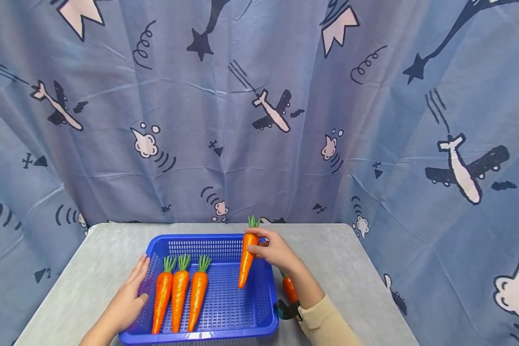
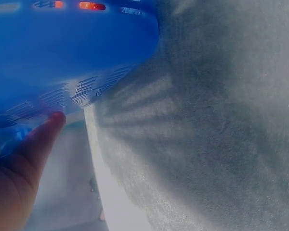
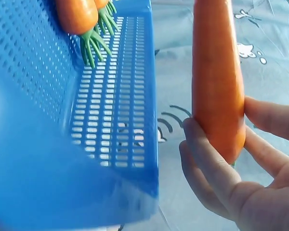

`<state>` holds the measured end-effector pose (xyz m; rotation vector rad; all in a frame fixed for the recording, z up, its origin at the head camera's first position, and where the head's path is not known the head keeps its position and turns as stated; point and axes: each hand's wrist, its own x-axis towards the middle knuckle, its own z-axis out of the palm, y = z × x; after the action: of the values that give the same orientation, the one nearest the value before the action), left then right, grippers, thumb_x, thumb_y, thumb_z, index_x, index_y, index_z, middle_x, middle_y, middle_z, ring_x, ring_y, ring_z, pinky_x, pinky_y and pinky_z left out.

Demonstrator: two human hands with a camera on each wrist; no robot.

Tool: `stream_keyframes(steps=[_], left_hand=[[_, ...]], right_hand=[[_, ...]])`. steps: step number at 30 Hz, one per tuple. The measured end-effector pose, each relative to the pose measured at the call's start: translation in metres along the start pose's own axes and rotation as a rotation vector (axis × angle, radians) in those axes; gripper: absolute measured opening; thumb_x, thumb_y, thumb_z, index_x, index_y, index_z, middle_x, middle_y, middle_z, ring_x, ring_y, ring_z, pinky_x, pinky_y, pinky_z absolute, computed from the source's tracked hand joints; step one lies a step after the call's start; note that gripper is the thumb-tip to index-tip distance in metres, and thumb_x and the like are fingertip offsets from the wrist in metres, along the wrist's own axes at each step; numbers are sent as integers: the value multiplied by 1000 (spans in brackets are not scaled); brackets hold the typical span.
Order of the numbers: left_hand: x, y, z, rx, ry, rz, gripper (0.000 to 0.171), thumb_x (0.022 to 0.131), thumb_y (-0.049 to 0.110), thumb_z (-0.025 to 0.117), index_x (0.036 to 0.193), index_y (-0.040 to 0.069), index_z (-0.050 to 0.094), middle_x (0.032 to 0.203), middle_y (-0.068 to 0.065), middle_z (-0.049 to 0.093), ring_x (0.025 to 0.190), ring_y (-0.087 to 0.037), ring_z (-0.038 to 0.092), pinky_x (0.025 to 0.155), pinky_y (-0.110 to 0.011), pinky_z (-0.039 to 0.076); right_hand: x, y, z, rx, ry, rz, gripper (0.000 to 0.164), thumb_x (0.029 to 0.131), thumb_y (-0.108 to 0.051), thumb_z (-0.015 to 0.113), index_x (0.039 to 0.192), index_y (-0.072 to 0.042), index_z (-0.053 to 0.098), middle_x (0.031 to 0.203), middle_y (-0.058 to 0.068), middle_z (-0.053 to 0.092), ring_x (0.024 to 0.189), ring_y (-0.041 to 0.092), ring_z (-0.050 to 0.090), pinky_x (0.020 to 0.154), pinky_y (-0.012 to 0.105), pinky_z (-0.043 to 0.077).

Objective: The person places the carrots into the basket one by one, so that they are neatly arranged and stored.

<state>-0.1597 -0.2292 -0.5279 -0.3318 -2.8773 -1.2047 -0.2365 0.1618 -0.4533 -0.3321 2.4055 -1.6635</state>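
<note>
In the head view my right hand [image 1: 270, 247] grips an orange carrot [image 1: 246, 257] near its leafy top, tip pointing down, over the right end of a blue plastic basket [image 1: 225, 333]. The right wrist view has the carrot [image 3: 216, 72] between the thumb and fingers of this hand [image 3: 260, 178], beside the basket wall [image 3: 151, 96]. My left hand [image 1: 127, 300] rests against the basket's left side, fingers extended. One digit of that hand [image 2: 26, 163] touches the basket's slotted wall [image 2: 62, 53] in the left wrist view. Three carrots [image 1: 180, 293] lie side by side in the basket's left half.
Another carrot [image 1: 289, 288] lies on the grey-white table [image 1: 341, 269] right of the basket, partly hidden by my right forearm. A dark band [image 1: 285, 310] circles the right wrist. Behind the table hangs a blue curtain [image 1: 225, 120] printed with planes.
</note>
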Motion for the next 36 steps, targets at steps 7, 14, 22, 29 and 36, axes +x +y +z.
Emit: stream_keyframes(steps=[7,14,22,29,36], left_hand=[[0,0,0,-6,-9,-14,85,83,-8,58,159,-3,21,169,-20,9,146,-57,21,111,-74,23],[0,0,0,-3,9,2,84,82,-9,58,158,-3,22,168,-21,10,145,-57,23,111,-74,24],[-1,0,0,-4,16,13,84,82,-9,58,158,-4,22,168,-21,10,145,-57,23,111,-74,25],[-1,0,0,1,13,8,85,82,-9,58,158,-4,22,168,-22,10,145,-57,22,111,-74,25],[-1,1,0,-4,8,-2,84,82,-9,58,158,-4,22,168,-22,10,145,-58,22,111,-75,24]], right_hand=[[9,-1,15,12,-69,0,46,92,-14,72,136,-8,62,129,19,60,101,28,69,84,48,62],[18,2,31,71,-107,18,46,88,-6,75,132,-4,64,125,20,60,95,26,71,82,50,62],[28,5,50,92,-136,67,45,85,-2,77,128,-6,67,122,18,59,89,23,70,81,51,62],[34,11,67,25,-145,91,43,81,3,79,122,-5,69,123,17,57,91,26,67,75,48,64],[32,15,80,-27,-176,114,38,79,2,81,115,-8,70,120,15,57,89,27,67,73,50,63]])
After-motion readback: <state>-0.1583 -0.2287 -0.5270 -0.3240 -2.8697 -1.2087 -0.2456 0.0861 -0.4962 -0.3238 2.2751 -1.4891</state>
